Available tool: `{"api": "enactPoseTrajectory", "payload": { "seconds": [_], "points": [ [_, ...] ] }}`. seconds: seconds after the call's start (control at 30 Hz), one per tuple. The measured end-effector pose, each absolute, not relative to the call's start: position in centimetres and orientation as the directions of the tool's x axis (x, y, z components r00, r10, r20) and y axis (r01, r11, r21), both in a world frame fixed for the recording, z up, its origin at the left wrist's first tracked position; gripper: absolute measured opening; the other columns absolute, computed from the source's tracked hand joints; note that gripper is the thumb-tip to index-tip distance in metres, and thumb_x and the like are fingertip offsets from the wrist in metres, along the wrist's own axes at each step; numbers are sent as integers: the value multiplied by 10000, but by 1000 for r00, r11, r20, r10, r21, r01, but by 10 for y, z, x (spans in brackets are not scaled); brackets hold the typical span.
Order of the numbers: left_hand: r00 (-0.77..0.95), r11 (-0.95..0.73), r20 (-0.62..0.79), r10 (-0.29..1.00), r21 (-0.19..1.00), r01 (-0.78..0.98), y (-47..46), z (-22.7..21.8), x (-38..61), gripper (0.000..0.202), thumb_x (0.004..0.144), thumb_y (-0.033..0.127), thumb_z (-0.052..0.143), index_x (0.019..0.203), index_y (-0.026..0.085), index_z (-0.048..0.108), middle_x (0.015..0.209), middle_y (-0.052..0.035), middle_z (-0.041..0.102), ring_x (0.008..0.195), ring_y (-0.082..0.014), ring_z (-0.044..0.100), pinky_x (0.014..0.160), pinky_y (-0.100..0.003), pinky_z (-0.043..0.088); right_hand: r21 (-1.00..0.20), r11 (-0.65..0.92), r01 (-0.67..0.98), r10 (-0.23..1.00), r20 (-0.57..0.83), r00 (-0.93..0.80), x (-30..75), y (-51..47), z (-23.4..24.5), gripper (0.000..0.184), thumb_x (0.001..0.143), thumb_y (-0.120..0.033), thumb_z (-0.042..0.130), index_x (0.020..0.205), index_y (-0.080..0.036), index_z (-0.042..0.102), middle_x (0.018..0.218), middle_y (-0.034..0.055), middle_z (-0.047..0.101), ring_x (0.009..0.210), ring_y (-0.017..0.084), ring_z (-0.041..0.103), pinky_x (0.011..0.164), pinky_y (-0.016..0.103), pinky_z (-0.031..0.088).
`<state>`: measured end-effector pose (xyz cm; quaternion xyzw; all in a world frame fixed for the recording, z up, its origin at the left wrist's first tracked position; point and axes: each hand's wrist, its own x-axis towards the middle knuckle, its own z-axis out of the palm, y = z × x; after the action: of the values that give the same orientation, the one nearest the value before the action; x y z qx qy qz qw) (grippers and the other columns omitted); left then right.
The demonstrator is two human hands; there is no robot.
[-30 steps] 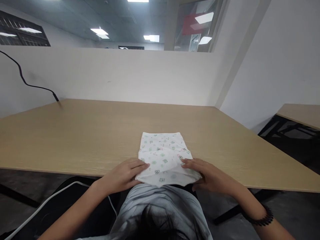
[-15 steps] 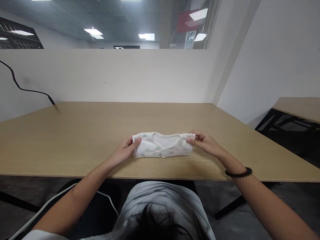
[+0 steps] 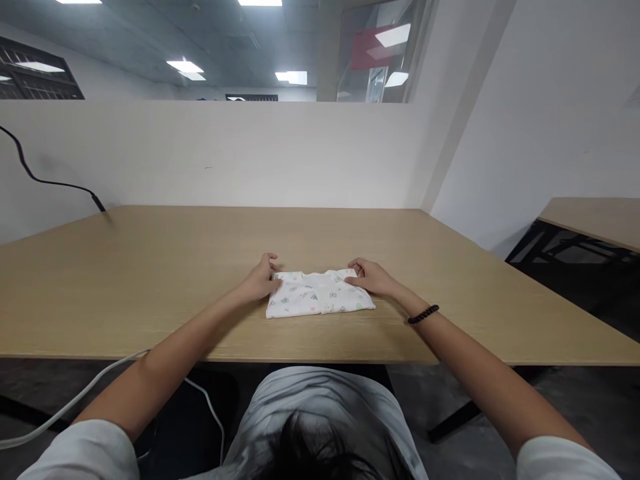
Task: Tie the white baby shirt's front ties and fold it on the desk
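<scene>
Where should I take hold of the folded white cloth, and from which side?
Grip the folded white cloth at its two short ends, from left and right, where the left hand and right hand rest. It lies flat, so pinching both ends should probably keep the folds together.

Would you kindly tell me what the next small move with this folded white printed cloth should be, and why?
I would probably smooth the folded white printed cloth from its ends toward the middle. The left hand and right hand already rest at its two ends, and small creases seem to show along the centre.
</scene>
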<state>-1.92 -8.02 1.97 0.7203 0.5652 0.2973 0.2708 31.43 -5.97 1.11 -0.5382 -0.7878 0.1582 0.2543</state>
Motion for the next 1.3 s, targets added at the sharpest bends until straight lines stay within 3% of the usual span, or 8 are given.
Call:
{"api": "enactPoseTrajectory", "payload": {
  "seconds": [0.1,0.17,0.37,0.63,0.73,0.93,1.17,1.3],
  "points": [
    [222,-347,277,935,575,741,-83,20,-15,540,842,228,553,1347,148,380,1370,-205,502,1220,-288,534,1051,-464,414,-322,427,845,875,383,-296,308,-70,15,583,851,-446,611,1321,-110,531,1309,213,573,1231,335,513,999,449,423],
    [298,-417,306,904,480,772,-85,21,-8,527,905,306,478,1391,126,383,1473,-207,427,1402,-298,363,1149,-452,301,-256,490,833,838,403,-369,300,-78,17,643,923,-502,501,1430,-112,441,1477,215,445,1384,331,379,1110,470,327],
    [451,-409,-91,888,292,865,-91,11,14,786,959,603,269,1525,57,265,1614,-224,164,1508,-356,70,1192,-513,129,-231,533,814,839,17,-544,272,-102,8,891,931,-732,239,1560,-102,257,1616,197,225,1494,331,184,1193,524,123],
    [431,-401,-131,893,205,893,-69,12,26,779,956,583,252,1541,68,247,1605,-219,158,1502,-354,82,1175,-541,161,-183,411,893,899,-81,-431,272,-97,12,909,902,-765,190,1590,-171,167,1649,126,117,1512,364,27,1159,638,9],
    [446,-429,-57,893,188,883,-70,19,43,761,978,540,203,1547,35,201,1617,-217,100,1508,-336,20,1190,-518,115,-169,366,915,917,-103,-386,265,-95,19,843,934,-688,192,1592,-162,146,1655,106,83,1515,348,-34,1149,655,-22],
    [559,-535,-50,828,232,813,-83,4,67,681,1014,409,94,1547,-9,164,1623,-212,116,1516,-292,44,1201,-455,124,-169,347,923,934,-25,-356,233,-100,9,675,982,-377,131,1581,-65,139,1654,111,88,1525,269,1,1195,549,56],
    [598,-588,24,801,218,779,-75,-9,58,679,1017,450,97,1565,52,139,1631,-176,120,1521,-245,52,1202,-421,124,-195,301,934,952,-2,-307,233,-98,-5,703,991,-414,111,1565,-12,162,1644,151,113,1522,273,58,1201,500,88],
    [515,-503,-11,857,199,841,-77,-4,53,716,1004,488,114,1559,38,147,1625,-190,130,1520,-266,59,1198,-464,116,-193,286,938,957,6,-291,242,-97,-5,738,992,-465,99,1562,-2,166,1641,164,129,1521,269,69,1206,442,101]
  ]
}}
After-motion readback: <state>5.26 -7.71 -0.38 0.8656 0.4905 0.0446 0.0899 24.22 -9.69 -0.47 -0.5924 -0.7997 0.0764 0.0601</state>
